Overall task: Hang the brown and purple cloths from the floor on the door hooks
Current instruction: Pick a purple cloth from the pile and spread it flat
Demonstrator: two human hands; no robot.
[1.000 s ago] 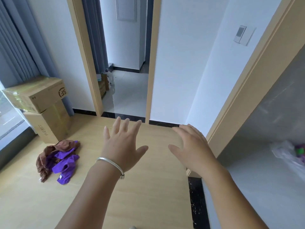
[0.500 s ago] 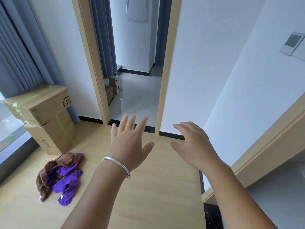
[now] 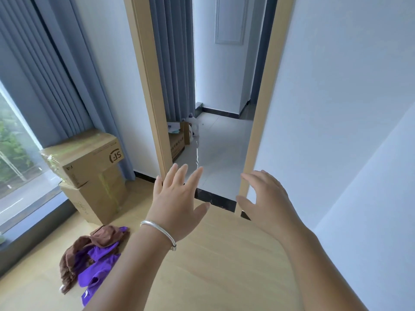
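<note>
Nearest the camera, two bare forearms reach forward over the pale wooden floor [image 3: 224, 265]. The left hand [image 3: 177, 198] is held out palm down with its fingers straight and spread, thumb out to the side, and it has hold of nothing; a silver bangle [image 3: 160, 232] circles its wrist. The right hand [image 3: 267, 203] is stretched out beside it, fingers relaxed and slightly bent, thumb apart from them, also holding nothing. Both hands are in the air, apart from each other and touching no object. Low and to the left of the left forearm, the two cloths lie crumpled together on the floor: the purple cloth [image 3: 96, 268] sprawls nearer the camera, and the brown cloth [image 3: 98, 239] is bunched over and around its far and left side, the two touching and partly tangled. The heap lies well apart from the left hand, nearer the camera than it and off to its left, and still farther from the right hand. Just beyond the heap stand two stacked cardboard boxes [image 3: 89, 171] against grey-blue curtains [image 3: 56, 75] and a window. Beyond the hands a wood-trimmed doorway [image 3: 148, 86] opens onto a glossy tiled floor, where a smaller box [image 3: 177, 142] and a white bottle [image 3: 193, 126] sit just inside on the left.
</note>
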